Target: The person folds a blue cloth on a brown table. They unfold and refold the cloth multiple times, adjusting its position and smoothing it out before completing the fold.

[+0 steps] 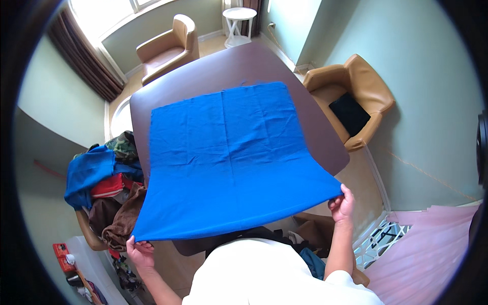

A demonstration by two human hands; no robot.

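Note:
A large blue cloth (228, 152) is spread over a brown padded table (244, 63), its far part lying flat with crease lines and a frayed far edge. Its near part is lifted and stretched toward my body. My left hand (140, 252) pinches the near left corner. Between the thumb and fingers of my right hand (342, 204) is the near right corner, raised past the table's right side. The near edge sags slightly between my two hands and hides part of the table's near end.
Piled clothes and cloths (110, 183) lie at the left, on a chair mostly hidden. A tan armchair (354, 95) holding a black item stands right of the table; another armchair (167, 49) is beyond it. A white side table (239, 15) stands behind. Pink fabric (423, 251) hangs lower right.

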